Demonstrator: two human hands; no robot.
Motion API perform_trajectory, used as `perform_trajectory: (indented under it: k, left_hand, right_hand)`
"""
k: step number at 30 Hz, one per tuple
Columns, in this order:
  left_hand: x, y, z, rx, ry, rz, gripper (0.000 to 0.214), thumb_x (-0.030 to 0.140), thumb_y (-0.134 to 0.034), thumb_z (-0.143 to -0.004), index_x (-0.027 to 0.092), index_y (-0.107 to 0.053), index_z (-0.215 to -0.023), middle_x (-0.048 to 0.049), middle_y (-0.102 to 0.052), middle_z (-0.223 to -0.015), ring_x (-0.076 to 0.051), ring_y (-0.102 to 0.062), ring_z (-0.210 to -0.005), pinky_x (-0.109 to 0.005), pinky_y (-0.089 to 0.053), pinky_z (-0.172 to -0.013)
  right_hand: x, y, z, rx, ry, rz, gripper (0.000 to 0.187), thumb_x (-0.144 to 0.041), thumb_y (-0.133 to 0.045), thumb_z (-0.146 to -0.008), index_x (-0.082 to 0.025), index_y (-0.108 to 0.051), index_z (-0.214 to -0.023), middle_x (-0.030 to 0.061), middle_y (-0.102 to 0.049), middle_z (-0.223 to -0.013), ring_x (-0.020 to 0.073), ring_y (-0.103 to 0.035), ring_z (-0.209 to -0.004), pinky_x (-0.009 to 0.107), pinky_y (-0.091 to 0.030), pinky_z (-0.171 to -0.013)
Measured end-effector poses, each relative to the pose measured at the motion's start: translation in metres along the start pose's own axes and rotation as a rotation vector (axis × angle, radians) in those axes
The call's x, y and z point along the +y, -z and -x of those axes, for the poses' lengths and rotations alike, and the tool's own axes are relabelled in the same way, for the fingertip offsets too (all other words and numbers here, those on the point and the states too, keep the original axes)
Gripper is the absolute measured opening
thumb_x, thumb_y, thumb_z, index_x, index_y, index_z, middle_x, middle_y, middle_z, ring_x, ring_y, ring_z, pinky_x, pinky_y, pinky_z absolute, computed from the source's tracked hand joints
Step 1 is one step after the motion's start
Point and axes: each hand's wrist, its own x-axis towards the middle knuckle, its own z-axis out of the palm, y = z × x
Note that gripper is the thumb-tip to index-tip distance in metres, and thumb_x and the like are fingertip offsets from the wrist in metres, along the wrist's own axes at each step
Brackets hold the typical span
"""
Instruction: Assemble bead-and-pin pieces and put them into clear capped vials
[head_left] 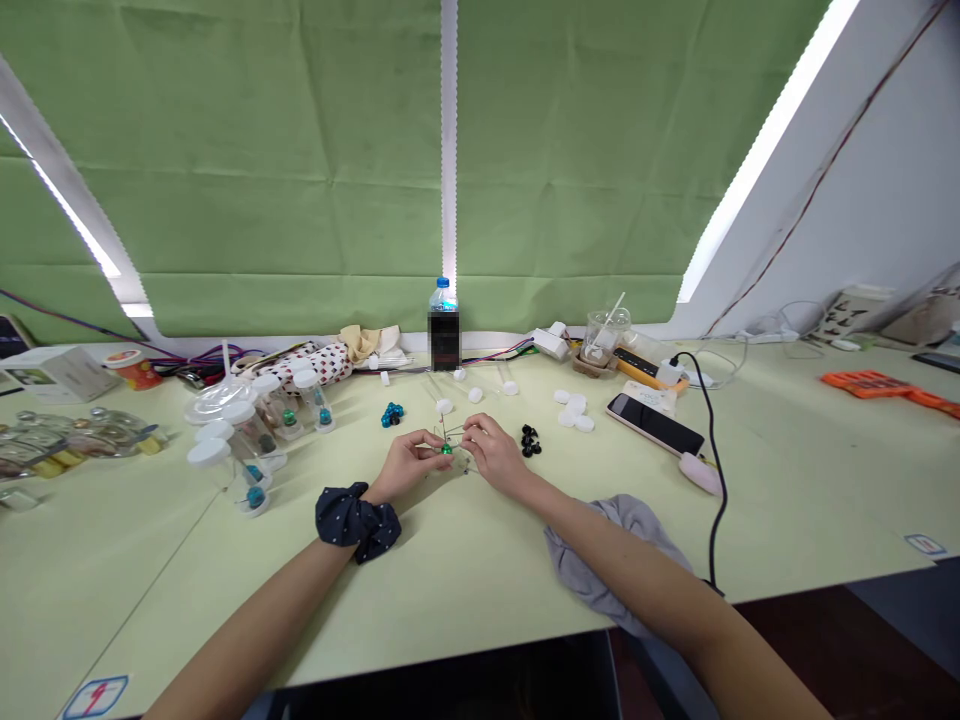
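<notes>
My left hand (411,463) is closed in a pinch, with a small shiny green ball (447,450) at its fingertips. Opposite it, my right hand (491,455) has its fingers pinched together beside the ball; what they hold is too small to make out. A thin upright stick or wire (443,428) rises just behind the ball, and more thin pieces lie below the fingers. Beyond my left hand sits a cluster of blue balls (391,414). Several small black pieces (530,441) lie right of my right hand. White round caps (576,404) are scattered farther back.
Clear capped tubes (246,480) with coloured balls stand at the left, near glass bottles (112,435). At the right lie a phone (655,424), a black cable (718,470) and a grey cloth (622,555). A water bottle (444,340) stands at the back.
</notes>
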Motion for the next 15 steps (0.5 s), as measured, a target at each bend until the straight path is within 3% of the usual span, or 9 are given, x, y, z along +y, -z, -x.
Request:
perform_trajectory:
  k: [15]
  left_hand:
    - [0.0049, -0.003, 0.0013, -0.011, 0.001, -0.005, 0.029, 0.028, -0.077, -0.06, 0.014, -0.057, -0.076, -0.0032, -0.066, -0.078, -0.019, -0.068, -0.064, -0.033, -0.054, -0.064]
  right_hand:
    - [0.0008, -0.0087, 0.0018, -0.013, -0.013, 0.086, 0.018, -0.02, -0.033, -0.092, -0.019, -0.05, -0.088, 0.008, -0.051, -0.101, 0.0185, -0.05, -0.088, 0.027, -0.04, -0.063]
